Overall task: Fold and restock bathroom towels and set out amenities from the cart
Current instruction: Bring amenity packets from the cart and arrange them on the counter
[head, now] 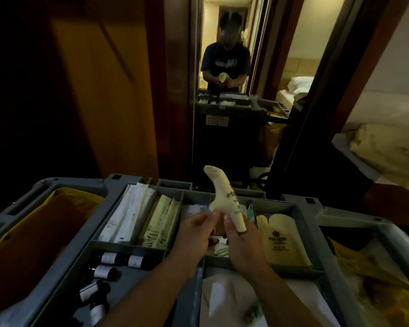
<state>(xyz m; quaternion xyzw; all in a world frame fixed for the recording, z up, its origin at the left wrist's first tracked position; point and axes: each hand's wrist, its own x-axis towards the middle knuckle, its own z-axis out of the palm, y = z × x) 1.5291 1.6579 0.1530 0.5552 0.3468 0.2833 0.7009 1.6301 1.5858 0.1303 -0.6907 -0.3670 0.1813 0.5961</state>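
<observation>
dim, warm cast | left side near black | edges bowed | print perhaps blurred

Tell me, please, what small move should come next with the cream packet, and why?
Probably smooth it straight with the left hand: the cream packet is already out of the cart tray, gripped low by the right hand, its top bent over.

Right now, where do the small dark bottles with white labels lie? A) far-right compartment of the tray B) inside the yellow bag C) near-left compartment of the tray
C: the small dark bottles with white labels lie in the near-left compartment of the grey plastic cart tray, just in front of the long white paper sachets.
</observation>
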